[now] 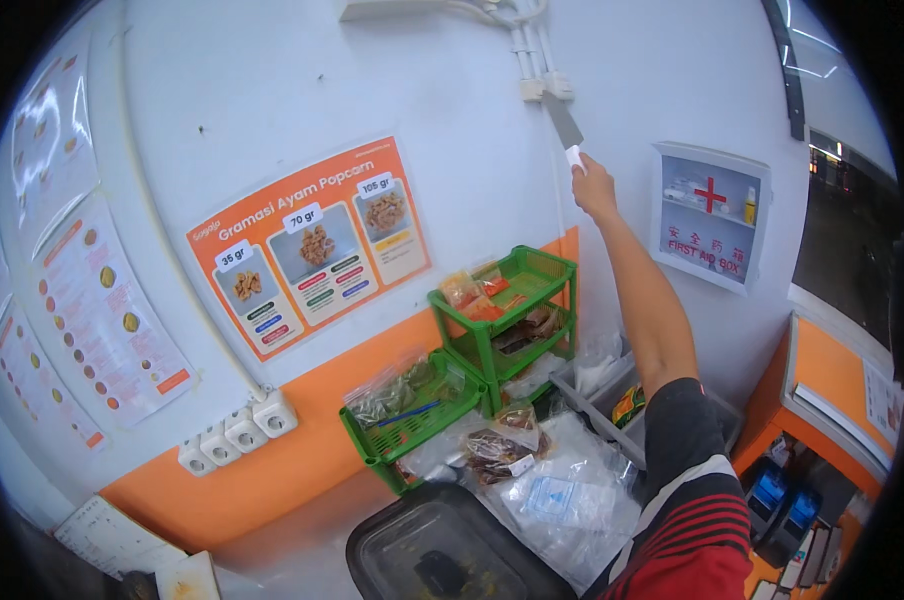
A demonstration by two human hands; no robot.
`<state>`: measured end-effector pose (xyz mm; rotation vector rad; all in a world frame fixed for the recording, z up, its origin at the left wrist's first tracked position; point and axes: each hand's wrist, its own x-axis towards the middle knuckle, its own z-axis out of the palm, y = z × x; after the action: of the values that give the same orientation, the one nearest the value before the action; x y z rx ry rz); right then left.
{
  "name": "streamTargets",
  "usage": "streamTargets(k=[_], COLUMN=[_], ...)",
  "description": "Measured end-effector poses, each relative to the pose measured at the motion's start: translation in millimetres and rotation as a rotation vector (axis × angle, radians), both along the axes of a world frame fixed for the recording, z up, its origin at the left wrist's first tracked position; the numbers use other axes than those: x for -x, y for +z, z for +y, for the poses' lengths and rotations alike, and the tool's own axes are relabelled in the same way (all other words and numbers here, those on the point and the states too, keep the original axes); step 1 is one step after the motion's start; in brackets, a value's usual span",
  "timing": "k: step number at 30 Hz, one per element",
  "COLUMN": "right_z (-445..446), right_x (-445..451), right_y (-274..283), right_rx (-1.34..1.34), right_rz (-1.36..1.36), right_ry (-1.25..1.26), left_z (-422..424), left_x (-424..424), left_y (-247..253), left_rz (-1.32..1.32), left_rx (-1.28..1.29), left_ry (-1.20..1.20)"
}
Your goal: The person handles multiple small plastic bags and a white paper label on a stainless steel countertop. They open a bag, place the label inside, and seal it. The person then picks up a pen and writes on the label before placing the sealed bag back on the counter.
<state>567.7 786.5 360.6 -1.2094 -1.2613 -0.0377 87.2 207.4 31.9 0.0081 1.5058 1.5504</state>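
Note:
My right hand [594, 187] is raised at the end of an outstretched arm, shut around the white handle of a knife [564, 121]. Its broad metal blade points up and away, with the tip overlapping the white electrical boxes [543, 87] on the wall; whether it touches them I cannot tell. Below the arm stands a green plastic rack [497, 322] with packets of food on its upper shelf. A first aid box [711, 214] with a red cross hangs to the right of the hand. My left hand is out of view.
A black lidded container [452, 551] stands nearest me. Beside it lie clear plastic bags [572, 495] and a green basket [411, 412]. Wall sockets [238, 433] sit below an orange poster [309, 244]. At right are a grey bin [598, 409] and an orange counter [834, 375] with electronic devices.

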Motion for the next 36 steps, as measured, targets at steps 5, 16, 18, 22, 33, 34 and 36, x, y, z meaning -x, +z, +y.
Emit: streamTargets(k=[5, 16, 18, 22, 33, 34, 36], right_z=[4.3, -261.6, -336.6, -450.2, -580.6, -585.7, -592.5], right_x=[-11.6, 126.3, 175.6, 263.8, 506.4, 514.2, 521.9], right_y=[-8.9, -104.7, -126.8, -168.5, -383.2, -393.0, -411.7], right_rx=[-0.045, 0.334, 0.447, 0.420, 0.618, 0.637, 0.681], right_rz=[-0.197, -0.107, -0.110, -0.559, -1.008, -1.021, -1.040], right_ry=[-0.163, 0.731, 0.911, 1.293, 0.920, 0.899, 0.847], left_z=[-8.5, -195.6, -218.4, -240.9, -242.6, -246.5, -249.3], left_x=[5.8, 51.8, 54.3, 71.5, 85.7, 88.4, 93.0], left_y=[-0.6, -49.9, -69.2, -107.8, -92.2, -99.1, -105.0], left_rz=[0.001, -0.209, -0.280, -0.450, -0.649, -0.692, -0.699], left_rx=[-0.013, -0.338, -0.424, -0.568, -0.516, -0.603, -0.634], left_ry=[0.037, 0.277, 0.284, 0.242, 0.157, 0.109, 0.031])
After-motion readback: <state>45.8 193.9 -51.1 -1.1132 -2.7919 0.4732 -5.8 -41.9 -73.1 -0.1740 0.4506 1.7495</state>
